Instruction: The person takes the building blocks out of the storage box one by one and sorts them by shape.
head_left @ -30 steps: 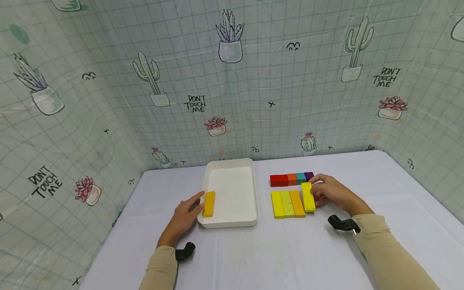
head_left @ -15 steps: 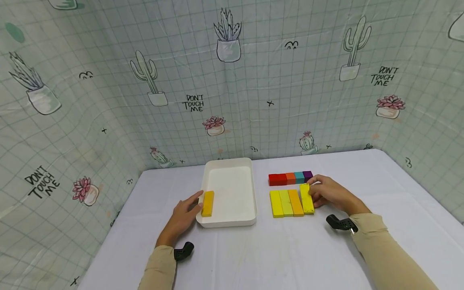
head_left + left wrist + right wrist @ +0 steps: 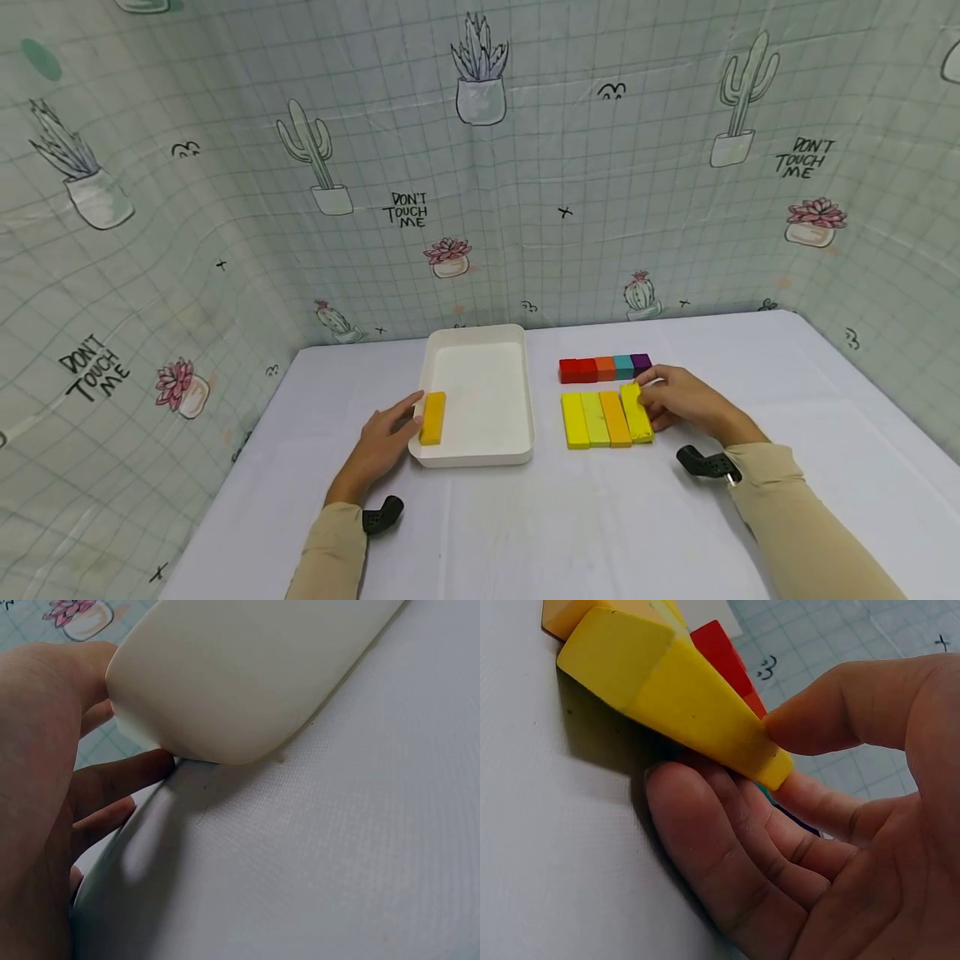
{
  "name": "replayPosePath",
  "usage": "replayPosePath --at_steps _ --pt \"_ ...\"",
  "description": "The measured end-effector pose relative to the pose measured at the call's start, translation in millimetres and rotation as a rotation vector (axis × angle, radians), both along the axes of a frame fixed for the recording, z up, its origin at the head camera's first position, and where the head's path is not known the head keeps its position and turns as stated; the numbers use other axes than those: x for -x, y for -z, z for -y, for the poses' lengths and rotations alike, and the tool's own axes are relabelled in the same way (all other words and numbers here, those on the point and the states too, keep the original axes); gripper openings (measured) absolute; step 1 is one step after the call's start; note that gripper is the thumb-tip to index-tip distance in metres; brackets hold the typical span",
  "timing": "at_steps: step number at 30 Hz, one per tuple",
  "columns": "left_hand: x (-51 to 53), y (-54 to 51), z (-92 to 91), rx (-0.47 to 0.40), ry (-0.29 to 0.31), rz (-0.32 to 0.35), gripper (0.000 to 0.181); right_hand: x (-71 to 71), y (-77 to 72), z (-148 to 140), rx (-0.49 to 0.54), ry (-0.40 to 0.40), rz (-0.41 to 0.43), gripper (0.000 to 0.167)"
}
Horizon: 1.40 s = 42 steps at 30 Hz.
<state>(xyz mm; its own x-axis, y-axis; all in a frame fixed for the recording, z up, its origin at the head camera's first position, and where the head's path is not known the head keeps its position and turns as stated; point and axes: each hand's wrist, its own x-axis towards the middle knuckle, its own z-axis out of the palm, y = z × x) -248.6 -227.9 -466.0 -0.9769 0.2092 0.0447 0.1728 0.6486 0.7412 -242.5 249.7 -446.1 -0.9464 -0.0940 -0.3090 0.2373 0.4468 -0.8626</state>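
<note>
My right hand (image 3: 686,402) pinches the far end of a yellow block (image 3: 636,414) between thumb and fingers. In the right wrist view this yellow block (image 3: 697,705) is tilted, its near end raised off the cloth. Directly left of it lies a row: a yellow block (image 3: 575,421), a yellow-green block (image 3: 595,419) and an orange block (image 3: 615,419). My left hand (image 3: 378,448) holds the left rim of a white tray (image 3: 487,408). Inside that tray, along its left wall, lies an orange-yellow block (image 3: 432,418). The left wrist view shows my fingers at the tray's corner (image 3: 210,712).
Behind the yellow row stands a row with red blocks (image 3: 577,371), an orange-red block (image 3: 605,368), a teal block (image 3: 624,367) and a purple block (image 3: 641,363). White cloth (image 3: 525,533) covers the table. A printed curtain (image 3: 525,167) rises behind and at both sides.
The yellow block in my right hand has moved slightly left, closing the gap to the orange block, and now slants. My left hand stays on the tray rim.
</note>
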Motion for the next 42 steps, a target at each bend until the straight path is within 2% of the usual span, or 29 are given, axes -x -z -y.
replayPosePath --at_steps 6,13,20,26,36,42 --pt "0.0 4.0 1.0 0.006 -0.002 0.008 0.052 -1.6 3.2 0.9 -0.048 -0.017 -0.004 0.049" --pt "-1.1 7.0 2.0 0.011 0.0 -0.002 0.051 -3.7 -3.1 0.2 -0.098 -0.041 -0.02 0.047" --pt "0.8 4.5 1.4 0.027 0.011 -0.023 0.051 -3.2 -5.2 -0.3 -0.122 -0.056 -0.012 0.045" --pt "2.8 -0.1 0.6 0.031 0.011 -0.023 0.051 -0.6 -5.0 -1.2 -0.151 -0.063 -0.046 0.042" --pt "2.9 1.2 -0.1 0.041 0.01 -0.025 0.051 -1.6 -0.4 -0.7 -0.15 -0.034 -0.048 0.042" --pt "2.4 4.3 -0.5 0.02 -0.01 -0.01 0.052 -1.6 0.9 -1.0 -0.124 -0.014 -0.05 0.042"
